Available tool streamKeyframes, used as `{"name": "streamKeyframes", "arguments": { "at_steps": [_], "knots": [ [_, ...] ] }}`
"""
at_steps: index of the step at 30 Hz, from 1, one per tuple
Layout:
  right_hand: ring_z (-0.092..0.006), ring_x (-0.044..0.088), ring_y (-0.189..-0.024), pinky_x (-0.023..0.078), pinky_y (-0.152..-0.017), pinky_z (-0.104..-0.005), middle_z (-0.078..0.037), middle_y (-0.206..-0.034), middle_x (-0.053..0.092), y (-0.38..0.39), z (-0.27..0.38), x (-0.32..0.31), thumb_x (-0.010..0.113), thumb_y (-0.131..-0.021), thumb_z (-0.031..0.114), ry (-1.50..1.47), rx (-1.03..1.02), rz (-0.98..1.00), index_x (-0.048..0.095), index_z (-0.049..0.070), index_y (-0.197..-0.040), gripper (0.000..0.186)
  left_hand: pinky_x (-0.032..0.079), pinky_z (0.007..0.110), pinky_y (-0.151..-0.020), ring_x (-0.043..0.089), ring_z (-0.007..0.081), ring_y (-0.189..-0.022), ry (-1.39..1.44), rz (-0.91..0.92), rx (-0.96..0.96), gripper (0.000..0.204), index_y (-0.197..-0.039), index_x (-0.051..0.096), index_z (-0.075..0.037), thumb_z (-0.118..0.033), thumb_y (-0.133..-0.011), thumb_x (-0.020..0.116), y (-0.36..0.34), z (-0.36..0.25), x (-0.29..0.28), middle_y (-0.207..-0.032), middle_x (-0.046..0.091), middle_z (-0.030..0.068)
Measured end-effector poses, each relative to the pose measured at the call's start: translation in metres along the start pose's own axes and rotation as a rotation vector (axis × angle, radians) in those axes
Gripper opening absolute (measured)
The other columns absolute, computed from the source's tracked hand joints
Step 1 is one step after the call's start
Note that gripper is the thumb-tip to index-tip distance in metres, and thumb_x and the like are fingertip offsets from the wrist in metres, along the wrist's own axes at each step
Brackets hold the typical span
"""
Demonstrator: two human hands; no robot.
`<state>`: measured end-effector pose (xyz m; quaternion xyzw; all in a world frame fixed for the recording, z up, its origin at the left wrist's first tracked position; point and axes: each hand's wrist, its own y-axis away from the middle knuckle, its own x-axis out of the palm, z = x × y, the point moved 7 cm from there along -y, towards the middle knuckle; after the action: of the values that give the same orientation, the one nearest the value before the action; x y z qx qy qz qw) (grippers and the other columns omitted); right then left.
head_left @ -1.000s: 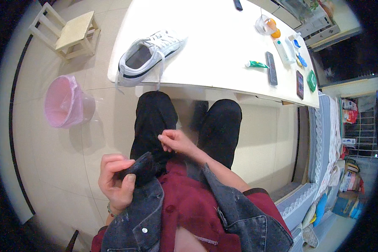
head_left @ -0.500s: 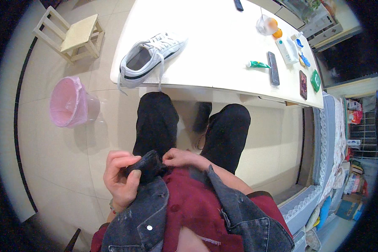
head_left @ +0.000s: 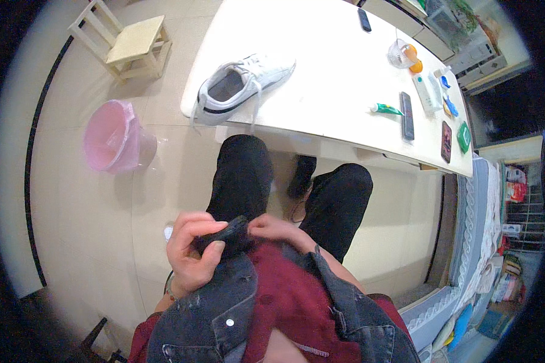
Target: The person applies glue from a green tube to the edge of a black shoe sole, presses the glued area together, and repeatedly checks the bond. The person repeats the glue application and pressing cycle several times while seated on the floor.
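Note:
My left hand is closed, thumb and fingers pinching a black folded piece of cloth in front of my lap. Whether that cloth belongs to the dark denim vest I wear or is a separate piece, I cannot tell. My right hand comes across from the right with fingers curled together at the cloth's right edge; its fingertips are partly hidden. Beyond my knees a white lace-up shoe with a black stripe stands on the white table, its laces hanging loose.
Left of the table are a pink lined bin and a small wooden chair. A green tube, a long dark remote-like bar, a phone, a green box and oranges lie toward the table's right.
The whole view has shifted, so table, shoe and bin appear further right. Both hands keep their hold at the black cloth, which has barely changed shape.

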<state>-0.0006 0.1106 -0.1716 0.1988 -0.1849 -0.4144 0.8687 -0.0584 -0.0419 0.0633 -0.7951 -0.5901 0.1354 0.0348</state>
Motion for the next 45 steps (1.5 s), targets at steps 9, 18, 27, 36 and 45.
{"name": "streamKeyframes", "arguments": {
  "at_steps": [9,18,27,36,45],
  "knots": [
    [-0.0107,0.064,-0.070,0.051,-0.068,-0.0283,-0.004,-0.076,0.069,-0.003,0.008,-0.002,0.056,-0.094,0.022,0.107,-0.037,0.017,0.067,0.001,-0.085,0.026,0.045,0.029,-0.083,0.057,0.0210,-0.091,0.046,-0.021,-0.054,0.026,-0.100,0.067,0.001,-0.001,-0.074,0.067,0.000,0.002,-0.002,-0.101,0.058,0.0132],
    [-0.0150,0.064,-0.069,0.051,-0.068,-0.0318,-0.007,-0.073,0.069,-0.003,0.005,-0.001,0.055,-0.094,0.029,0.136,-0.048,0.020,0.069,0.001,-0.081,0.033,0.045,0.028,-0.081,0.057,0.0199,-0.089,-0.028,0.006,0.011,0.030,-0.098,0.068,0.002,0.003,-0.068,0.067,-0.003,-0.005,0.006,-0.098,0.058,0.0130],
    [-0.0174,0.063,-0.067,0.050,-0.066,-0.0348,-0.008,-0.071,0.068,-0.005,0.001,-0.002,0.056,-0.093,0.031,0.065,-0.060,0.004,0.069,0.002,-0.079,0.035,0.046,0.027,-0.080,0.057,0.0192,-0.089,-0.023,0.011,-0.008,0.030,-0.097,0.069,0.001,0.003,-0.067,0.068,-0.009,-0.003,0.013,-0.098,0.058,0.0125],
    [-0.0218,0.064,-0.066,0.050,-0.065,-0.0371,-0.010,-0.071,0.069,-0.010,0.000,-0.002,0.055,-0.092,0.031,0.147,-0.098,0.020,0.070,0.003,-0.076,0.035,0.046,0.027,-0.080,0.057,0.0191,-0.088,-0.067,0.016,-0.010,0.030,-0.097,0.069,0.000,0.003,-0.068,0.068,-0.014,-0.003,0.013,-0.098,0.058,0.0127],
    [-0.0204,0.064,-0.065,0.050,-0.064,-0.0364,-0.010,-0.070,0.068,-0.013,0.001,0.001,0.056,-0.091,0.032,0.094,-0.076,0.047,0.070,0.003,-0.076,0.035,0.046,0.027,-0.081,0.057,0.0189,-0.089,-0.052,-0.006,-0.033,0.030,-0.097,0.069,0.000,0.003,-0.068,0.067,-0.011,-0.003,0.011,-0.099,0.058,0.0123]
  ]
}}
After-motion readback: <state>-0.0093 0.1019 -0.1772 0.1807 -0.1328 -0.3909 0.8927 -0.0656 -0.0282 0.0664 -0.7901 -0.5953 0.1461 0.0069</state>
